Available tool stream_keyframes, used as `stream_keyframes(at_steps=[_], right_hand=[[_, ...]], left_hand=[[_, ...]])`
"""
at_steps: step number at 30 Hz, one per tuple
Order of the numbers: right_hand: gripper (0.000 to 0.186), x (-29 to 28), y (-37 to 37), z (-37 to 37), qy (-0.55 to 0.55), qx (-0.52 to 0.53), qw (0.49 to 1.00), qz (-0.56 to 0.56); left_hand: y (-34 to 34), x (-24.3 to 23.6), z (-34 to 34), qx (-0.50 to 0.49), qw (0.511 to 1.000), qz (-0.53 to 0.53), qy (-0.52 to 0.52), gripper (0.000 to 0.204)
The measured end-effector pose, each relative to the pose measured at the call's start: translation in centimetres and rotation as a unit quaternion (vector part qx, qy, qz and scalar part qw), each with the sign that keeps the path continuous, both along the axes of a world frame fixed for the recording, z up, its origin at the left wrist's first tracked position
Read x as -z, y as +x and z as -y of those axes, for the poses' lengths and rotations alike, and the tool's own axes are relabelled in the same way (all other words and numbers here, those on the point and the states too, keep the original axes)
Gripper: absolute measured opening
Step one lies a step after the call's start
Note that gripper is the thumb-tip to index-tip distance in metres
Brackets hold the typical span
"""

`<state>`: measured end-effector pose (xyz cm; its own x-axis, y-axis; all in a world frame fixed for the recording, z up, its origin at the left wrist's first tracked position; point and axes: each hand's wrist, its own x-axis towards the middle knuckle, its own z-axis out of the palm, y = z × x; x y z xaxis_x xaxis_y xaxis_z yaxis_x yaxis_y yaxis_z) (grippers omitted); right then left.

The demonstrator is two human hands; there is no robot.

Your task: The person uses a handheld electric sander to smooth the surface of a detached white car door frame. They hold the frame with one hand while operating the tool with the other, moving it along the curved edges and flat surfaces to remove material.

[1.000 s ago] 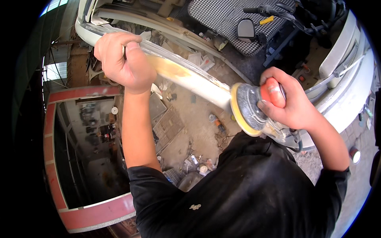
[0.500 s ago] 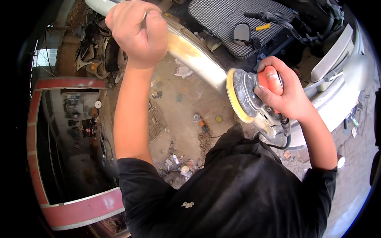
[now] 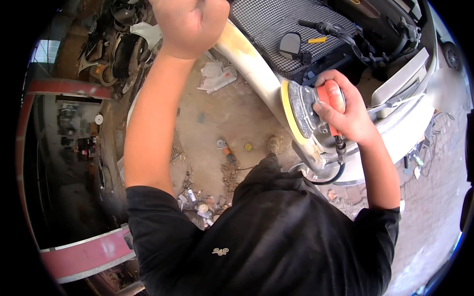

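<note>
My right hand (image 3: 343, 111) is wrapped round the red-orange top of a dusty orbital sander (image 3: 303, 108). The sander's yellow pad is turned on edge and lies along a white car door-frame pillar (image 3: 264, 81); whether it presses on the surface I cannot tell. A dark hose hangs from the sander's underside. At the top of the view, my left hand (image 3: 190, 24) is closed over the upper part of the pillar, partly cut off by the picture's edge; its fingertips are hidden. Just below it, the pillar shows a yellowish patch among the white.
A checkered seat (image 3: 271, 19) with a mirror (image 3: 290, 45) on it is inside the car, beside handlebars (image 3: 340, 32). An orange-and-black power tool (image 3: 228, 153) lies on the floor near litter (image 3: 200, 204). A red-framed cabinet (image 3: 84, 251) stands left, car parts behind it.
The scene has shifted in the view. My left hand now sits higher and is partly out of the picture. The sander stays beside the pillar in my right hand, its pad standing more upright.
</note>
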<state>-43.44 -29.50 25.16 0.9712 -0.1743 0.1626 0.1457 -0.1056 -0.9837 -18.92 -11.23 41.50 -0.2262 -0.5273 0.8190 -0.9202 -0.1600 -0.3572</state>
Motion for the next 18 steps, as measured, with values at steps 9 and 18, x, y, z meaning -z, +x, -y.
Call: stream_keyframes(at_steps=[9,18], right_hand=[[0.033,2.2,-1.3,0.3,-0.041,0.017,0.999,0.024],[0.035,4.1,-2.5,0.6,-0.058,0.0,0.998,0.008]], left_hand=[[0.8,0.3,0.3,0.058,0.997,0.0,-0.052,0.011],[-0.1,-0.5,-1.0,0.036,0.998,-0.016,-0.04,0.014]])
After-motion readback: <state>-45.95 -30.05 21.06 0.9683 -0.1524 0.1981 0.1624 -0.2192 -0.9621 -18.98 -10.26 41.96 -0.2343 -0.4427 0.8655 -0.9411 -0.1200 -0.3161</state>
